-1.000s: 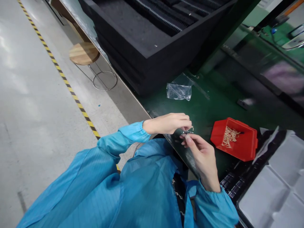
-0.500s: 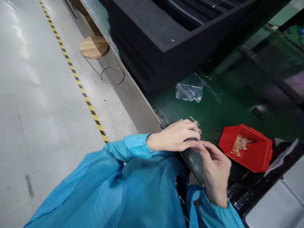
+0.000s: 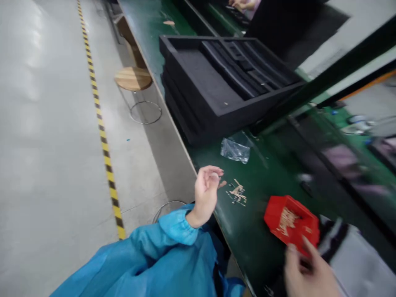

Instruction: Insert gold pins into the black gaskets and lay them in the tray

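My left hand (image 3: 206, 194) hovers palm-up at the edge of the green bench (image 3: 260, 173), its fingers curled loosely apart with nothing in them. Just right of it a small heap of thin tan parts (image 3: 237, 192) lies on the bench. My right hand (image 3: 311, 272) is low at the bottom right, blurred by motion, with its fingertips at the near side of a red bin (image 3: 292, 225) that holds more tan parts. Whether that hand grips the bin cannot be made out.
A stack of black foam trays (image 3: 222, 86) stands further along the bench, with a crumpled clear plastic bag (image 3: 235, 149) in front of it. A round wooden stool (image 3: 133, 79) stands on the grey floor beside a yellow-black line (image 3: 102, 136). Another person's hand (image 3: 239, 4) shows at the far end.
My hands have parted. The tan parts now lie on the bench, the left hand has opened, and the right hand has swung down to the red bin. The view has tilted upward.
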Demonstrator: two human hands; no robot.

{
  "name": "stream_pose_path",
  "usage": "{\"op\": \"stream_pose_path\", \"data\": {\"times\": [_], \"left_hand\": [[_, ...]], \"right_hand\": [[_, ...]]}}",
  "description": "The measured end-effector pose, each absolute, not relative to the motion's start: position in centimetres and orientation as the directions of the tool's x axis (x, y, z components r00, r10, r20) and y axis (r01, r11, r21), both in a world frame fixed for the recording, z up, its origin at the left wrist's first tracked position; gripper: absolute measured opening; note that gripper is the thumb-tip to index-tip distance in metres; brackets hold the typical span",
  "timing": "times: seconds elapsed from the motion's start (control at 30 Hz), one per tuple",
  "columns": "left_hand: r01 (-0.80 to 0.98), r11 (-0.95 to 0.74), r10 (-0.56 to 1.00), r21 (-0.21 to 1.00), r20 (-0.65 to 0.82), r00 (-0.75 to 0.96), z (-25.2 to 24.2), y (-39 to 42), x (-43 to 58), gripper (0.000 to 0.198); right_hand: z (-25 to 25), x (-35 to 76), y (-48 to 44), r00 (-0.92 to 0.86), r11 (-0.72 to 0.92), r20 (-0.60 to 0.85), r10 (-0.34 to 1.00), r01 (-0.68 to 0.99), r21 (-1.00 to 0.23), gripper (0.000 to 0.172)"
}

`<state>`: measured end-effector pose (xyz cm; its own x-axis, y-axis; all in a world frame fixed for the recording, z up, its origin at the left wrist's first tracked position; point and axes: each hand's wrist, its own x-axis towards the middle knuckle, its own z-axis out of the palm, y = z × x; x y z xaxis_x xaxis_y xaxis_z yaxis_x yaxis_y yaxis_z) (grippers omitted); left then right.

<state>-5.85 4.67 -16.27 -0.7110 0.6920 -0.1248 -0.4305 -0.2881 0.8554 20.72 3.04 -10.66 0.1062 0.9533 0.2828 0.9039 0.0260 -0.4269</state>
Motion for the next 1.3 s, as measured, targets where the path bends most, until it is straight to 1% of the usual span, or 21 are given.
{"op": "stream_pose_path", "data": {"times": [0.03, 0.1, 0.13, 0.2, 0.23, 0.3, 0.4, 0.5, 0.6, 0.63, 0.67, 0.7, 0.73, 0.77, 0.83, 0.87, 0.97, 1.07, 1.13, 1.2, 1.3], "left_hand": [[-0.394, -0.306, 0.727, 0.867, -0.054, -0.685, -16.4, 4.5, -5.8, 0.053], [-0.310, -0.366, 0.788, 0.877, 0.115, -0.605, -16.6, 4.3, -5.2, 0.067], [-0.264, -0.406, 0.801, 0.875, 0.201, -0.565, -16.8, 4.3, -4.9, 0.073], [-0.158, -0.490, 0.786, 0.857, 0.356, -0.505, -17.0, 4.3, -4.2, 0.081], [-0.101, -0.532, 0.766, 0.841, 0.427, -0.480, -17.0, 4.4, -3.8, 0.083], [-0.004, -0.602, 0.724, 0.799, 0.543, -0.425, -16.9, 4.6, -3.4, 0.082], [0.069, -0.656, 0.685, 0.751, 0.631, -0.364, -16.5, 4.4, -3.5, 0.078], [0.019, -0.645, 0.742, 0.764, 0.632, -0.226, -15.7, 4.1, -5.1, 0.080], [-0.246, -0.549, 0.818, 0.799, 0.574, 0.034, -14.1, 6.0, -5.7, 0.080], [-0.293, -0.518, 0.820, 0.803, 0.564, 0.099, -13.2, 7.3, -4.7, 0.081], [-0.298, -0.509, 0.811, 0.807, 0.566, 0.148, -12.2, 8.8, -2.7, 0.079], [-0.239, -0.532, 0.797, 0.813, 0.575, 0.184, -10.9, 10.2, 0.3, 0.071], [-0.084, -0.570, 0.758, 0.817, 0.563, 0.330, -9.5, 11.4, 4.3, 0.063], [-0.053, -0.594, 0.697, 0.803, 0.547, 0.464, -8.0, 12.1, 8.8, 0.052], [-0.014, -0.702, 0.485, 0.712, 0.492, 0.723, -5.6, 12.0, 18.6, 0.032], [0.002, -0.735, 0.425, 0.678, 0.458, 0.781, -4.8, 11.3, 23.0, 0.028], [0.091, -0.785, 0.365, 0.612, 0.339, 0.867, -5.1, 8.7, 32.0, 0.020], [0.160, -0.786, 0.378, 0.597, 0.260, 0.888, -7.3, 7.0, 34.7, 0.018], [0.190, -0.759, 0.414, 0.623, 0.236, 0.879, -8.3, 6.7, 34.9, 0.017], [0.200, -0.710, 0.459, 0.676, 0.229, 0.858, -8.3, 7.1, 34.8, 0.017], [0.167, -0.589, 0.545, 0.790, 0.237, 0.804, -6.8, 8.5, 33.7, 0.014]], "right_hand": [[-10.7, 20.4, 2.9, 0.171, -0.062, 0.198, 0.965, 0.885, -0.462, 0.055], [-10.8, 18.5, 2.0, 0.257, -0.160, 0.047, 0.965, 0.726, -0.669, 0.066], [-10.9, 17.3, 1.4, 0.223, -0.189, -0.062, 0.973, 0.614, -0.766, 0.064], [-10.9, 14.7, 0.2, 0.030, -0.272, -0.277, 0.960, 0.320, -0.908, 0.065], [-10.8, 13.6, -0.3, -0.059, -0.333, -0.345, 0.937, 0.160, -0.929, 0.065], [-10.3, 11.9, -0.9, -0.180, -0.427, -0.406, 0.896, -0.099, -0.899, 0.060], [-9.8, 11.1, -0.9, -0.227, -0.488, -0.437, 0.870, -0.269, -0.831, 0.037], [-9.6, 11.6, -0.9, -0.179, -0.450, -0.412, 0.893, -0.334, -0.828, 0.029], [-9.3, 12.8, -1.8, -0.064, -0.341, -0.345, 0.936, -0.398, -0.851, 0.030], [-9.1, 13.2, -2.4, -0.023, -0.294, -0.313, 0.949, -0.416, -0.861, 0.030], [-8.7, 13.7, -3.0, 0.009, -0.240, -0.270, 0.963, -0.432, -0.870, 0.030], [-8.3, 14.1, -3.8, 0.030, -0.182, -0.218, 0.975, -0.446, -0.876, 0.028], [-7.8, 14.5, -4.6, 0.039, -0.120, -0.155, 0.987, -0.459, -0.880, 0.025], [-7.3, 14.8, -5.5, 0.043, -0.062, -0.093, 0.995, -0.474, -0.878, 0.022], [-6.3, 15.3, -7.3, 0.078, 0.025, -0.016, 0.997, -0.499, -0.866, 0.017], [-5.8, 15.6, -8.2, 0.119, 0.052, -0.010, 0.993, -0.503, -0.863, 0.016], [-5.0, 17.0, -11.0, 0.312, 0.140, -0.014, 0.950, -0.465, -0.874, 0.020], [-5.2, 19.5, -13.4, 0.495, 0.248, 0.029, 0.868, -0.384, -0.889, 0.024], [-5.7, 21.4, -14.6, 0.540, 0.290, 0.059, 0.840, -0.353, -0.890, 0.024], [-6.1, 23.4, -15.5, 0.516, 0.311, 0.111, 0.849, -0.319, -0.895, 0.023], [-5.7, 25.9, -15.8, 0.534, 0.383, 0.242, 0.810, -0.169, -0.908, 0.017]]}}
